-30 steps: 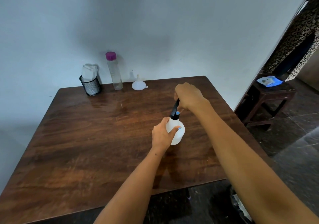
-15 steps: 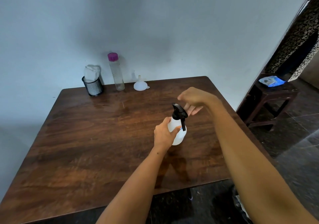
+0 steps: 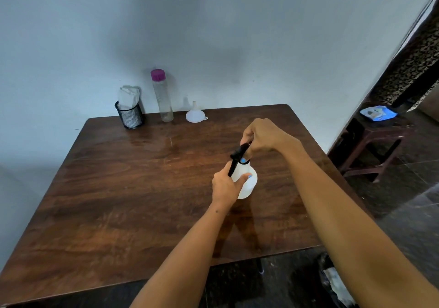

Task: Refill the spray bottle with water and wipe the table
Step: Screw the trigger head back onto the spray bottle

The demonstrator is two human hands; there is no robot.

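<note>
Single head-worn wide-angle view, looking forward and down across wooden table [image 3: 118, 200] toward pale wall [image 3: 213, 34]. Forearms enter from bottom edge, near lens. Far table edge, wall in upper frame; side stool [image 3: 380, 141], dark floor at right.

A dark brown wooden table [image 3: 133, 189] with a glossy top filled the middle and lower left of the frame. Near its far edge, in the upper middle, stood a black mesh cup [image 3: 129, 117] holding white cloth, a tall clear plastic bottle with a purple cap [image 3: 162, 97], and a small white plastic funnel [image 3: 195, 115], mouth down. A white round spray bottle with a black head [image 3: 247, 181] stood right of centre.
</note>
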